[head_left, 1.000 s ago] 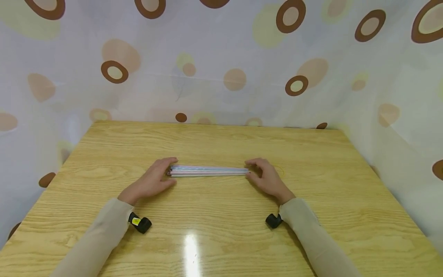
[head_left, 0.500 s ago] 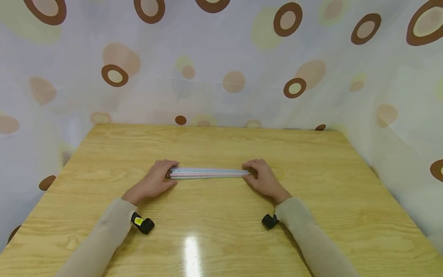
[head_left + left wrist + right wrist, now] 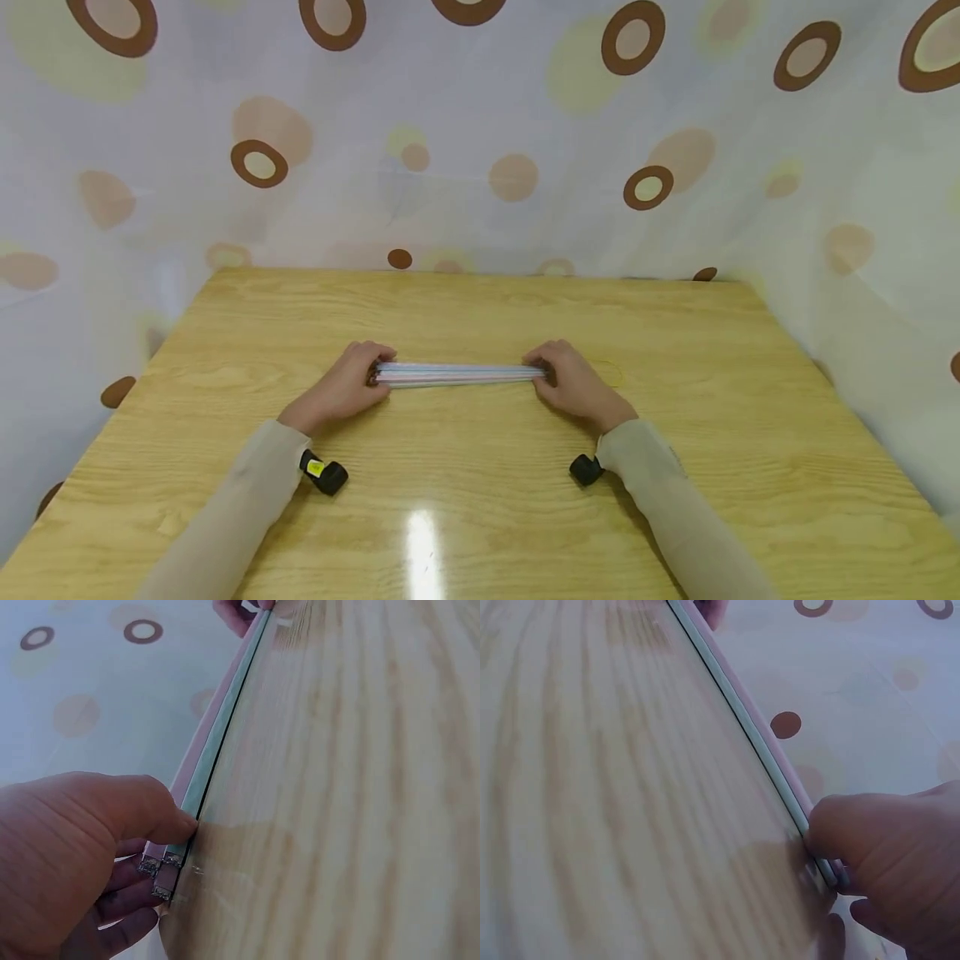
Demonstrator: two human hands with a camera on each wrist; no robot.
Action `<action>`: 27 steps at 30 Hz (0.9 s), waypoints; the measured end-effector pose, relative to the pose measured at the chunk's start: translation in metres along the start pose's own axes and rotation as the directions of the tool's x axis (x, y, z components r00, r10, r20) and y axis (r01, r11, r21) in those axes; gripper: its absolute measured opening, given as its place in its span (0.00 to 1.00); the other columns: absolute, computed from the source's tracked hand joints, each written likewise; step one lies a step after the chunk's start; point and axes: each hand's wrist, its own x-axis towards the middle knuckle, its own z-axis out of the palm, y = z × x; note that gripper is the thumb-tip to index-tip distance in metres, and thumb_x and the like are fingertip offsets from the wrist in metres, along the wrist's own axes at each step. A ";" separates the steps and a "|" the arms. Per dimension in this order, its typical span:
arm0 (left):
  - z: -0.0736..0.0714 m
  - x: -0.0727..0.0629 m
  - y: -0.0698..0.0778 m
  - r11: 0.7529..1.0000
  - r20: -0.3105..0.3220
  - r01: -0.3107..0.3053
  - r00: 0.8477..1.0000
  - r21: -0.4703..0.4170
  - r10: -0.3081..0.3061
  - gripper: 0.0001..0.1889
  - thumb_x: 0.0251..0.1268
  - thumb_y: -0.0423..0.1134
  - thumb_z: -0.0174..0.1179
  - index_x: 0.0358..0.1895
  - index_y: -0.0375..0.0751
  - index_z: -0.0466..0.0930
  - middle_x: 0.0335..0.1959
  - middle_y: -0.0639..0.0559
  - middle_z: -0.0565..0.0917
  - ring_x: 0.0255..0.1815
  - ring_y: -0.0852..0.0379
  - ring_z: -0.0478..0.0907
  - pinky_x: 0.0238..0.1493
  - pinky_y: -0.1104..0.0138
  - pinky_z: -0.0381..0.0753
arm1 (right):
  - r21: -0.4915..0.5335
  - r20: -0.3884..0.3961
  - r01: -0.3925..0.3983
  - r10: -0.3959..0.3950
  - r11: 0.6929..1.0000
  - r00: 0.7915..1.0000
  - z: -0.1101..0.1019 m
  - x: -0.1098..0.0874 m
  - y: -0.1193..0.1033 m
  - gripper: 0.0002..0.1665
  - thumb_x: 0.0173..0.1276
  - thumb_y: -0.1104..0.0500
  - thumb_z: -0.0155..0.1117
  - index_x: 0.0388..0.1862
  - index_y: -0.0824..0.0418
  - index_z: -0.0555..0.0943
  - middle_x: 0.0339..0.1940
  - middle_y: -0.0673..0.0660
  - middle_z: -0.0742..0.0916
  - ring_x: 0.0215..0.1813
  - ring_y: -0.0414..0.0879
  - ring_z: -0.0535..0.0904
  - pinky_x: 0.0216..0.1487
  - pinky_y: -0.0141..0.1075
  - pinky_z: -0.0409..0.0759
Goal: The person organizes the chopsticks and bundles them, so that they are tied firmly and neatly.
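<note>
A bundle of long, thin pastel sticks (image 3: pixel 457 375) lies across the wooden table, in pale blue, white, pink and green. Silvery, crumpled-looking tips show at its left end in the left wrist view. My left hand (image 3: pixel 347 383) grips that end, with the thumb on the near side and the fingers behind. The right hand (image 3: pixel 573 383) holds the other end, its thumb pressing a green stick (image 3: pixel 754 742) in the right wrist view. Behind that green stick runs a pink stick (image 3: pixel 206 731), seen in the left wrist view. Both palms hide the bundle's outermost ends from above.
A thin yellow loop, perhaps a rubber band (image 3: pixel 619 377), lies just right of my right hand. The wooden table (image 3: pixel 480 317) reaches back to a white curtain (image 3: pixel 450 100) with brown and peach spots, which also hangs along both sides.
My hands have closed in on the two ends of the bundle, fingers and thumbs coming from apart to touching it. The sticks stay in nearly the same place.
</note>
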 end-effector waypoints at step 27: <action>0.000 0.003 -0.002 0.997 -0.001 -0.005 1.000 -0.081 0.005 0.19 0.45 0.32 0.66 0.46 0.37 0.79 0.41 0.47 0.80 0.41 0.53 0.70 0.45 0.60 0.72 | -0.025 0.110 0.026 -0.023 0.999 0.994 -0.002 0.000 0.001 0.09 0.61 0.63 0.64 0.40 0.62 0.78 0.36 0.54 0.80 0.36 0.43 0.69 0.40 0.39 0.72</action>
